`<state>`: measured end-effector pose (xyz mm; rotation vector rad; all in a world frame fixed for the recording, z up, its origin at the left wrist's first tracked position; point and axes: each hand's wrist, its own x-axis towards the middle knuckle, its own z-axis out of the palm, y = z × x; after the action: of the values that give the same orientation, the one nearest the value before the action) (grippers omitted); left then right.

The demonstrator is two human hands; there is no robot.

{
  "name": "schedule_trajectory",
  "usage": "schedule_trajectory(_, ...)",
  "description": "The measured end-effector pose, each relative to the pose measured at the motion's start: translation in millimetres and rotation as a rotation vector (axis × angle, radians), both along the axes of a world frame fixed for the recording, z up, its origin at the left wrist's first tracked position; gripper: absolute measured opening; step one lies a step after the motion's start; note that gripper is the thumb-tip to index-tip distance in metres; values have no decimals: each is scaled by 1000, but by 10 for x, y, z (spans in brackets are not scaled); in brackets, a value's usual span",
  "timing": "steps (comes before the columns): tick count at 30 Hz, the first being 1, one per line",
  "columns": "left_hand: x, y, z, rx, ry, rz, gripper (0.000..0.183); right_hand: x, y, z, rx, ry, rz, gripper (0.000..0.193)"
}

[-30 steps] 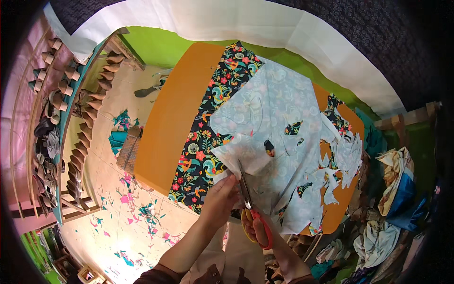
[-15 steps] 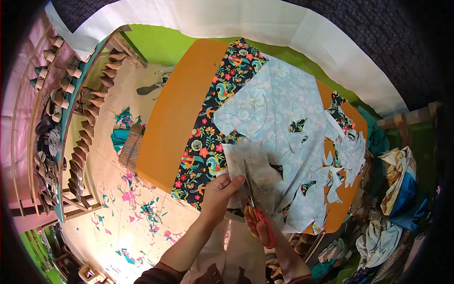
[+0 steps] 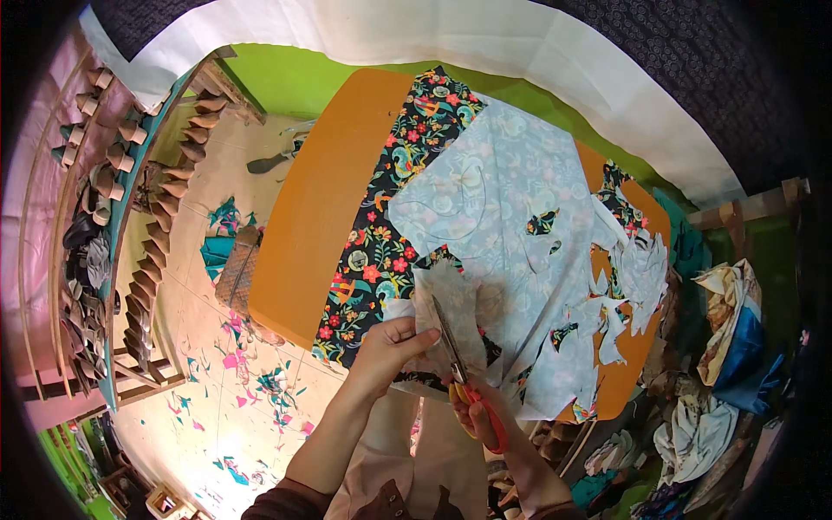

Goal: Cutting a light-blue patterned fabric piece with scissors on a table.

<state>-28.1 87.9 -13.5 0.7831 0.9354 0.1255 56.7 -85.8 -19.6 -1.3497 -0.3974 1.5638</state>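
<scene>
My left hand (image 3: 386, 354) pinches the edge of a small cut piece of fabric (image 3: 459, 305), thumb on top, its pale backing facing up. In my right hand (image 3: 478, 420) is a pair of scissors (image 3: 451, 350) with red and yellow handles. Their blades point away from me and lie across the held piece, close to my left thumb. Beneath and beyond it spreads a large fabric sheet (image 3: 520, 173), pale back up, with a curved line drawn on it. A strip of its dark floral side (image 3: 373, 251) shows along the left.
The orange-brown table (image 3: 299, 221) carries the cloth, with ragged cut remnants (image 3: 637, 269) on its right. Racks of shoe lasts (image 3: 147, 260) stand at left. Colourful scraps (image 3: 277, 386) litter the tiled floor. Crumpled cloths (image 3: 698, 433) are heaped at right.
The held fabric piece has turned and shifted slightly towards me, with my left hand moving a little left. The scissors have tilted slightly to the left at their tips.
</scene>
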Motion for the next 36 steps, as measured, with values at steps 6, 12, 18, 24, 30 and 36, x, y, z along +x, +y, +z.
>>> schedule_trajectory(6,12,-4,75,110,-26,-256,27,-99,19,-44,119,197,-127,82)
schedule_trajectory(12,-35,0,51,148,21,-265,35,-41,14,28,45,242,-85,83)
schedule_trajectory(18,-62,-104,-62,36,-63,-336,11,-97,-171,-388,85,295,-157,82)
schedule_trajectory(24,-118,-97,-141,40,-76,-394,11,-10,-92,-28,90,140,-108,83)
schedule_trajectory(30,-127,-85,-134,19,-64,-372,14,-47,-102,-70,102,255,-217,84)
schedule_trajectory(36,-120,-115,-157,31,-60,-420,15,-13,-67,-44,63,323,-259,90)
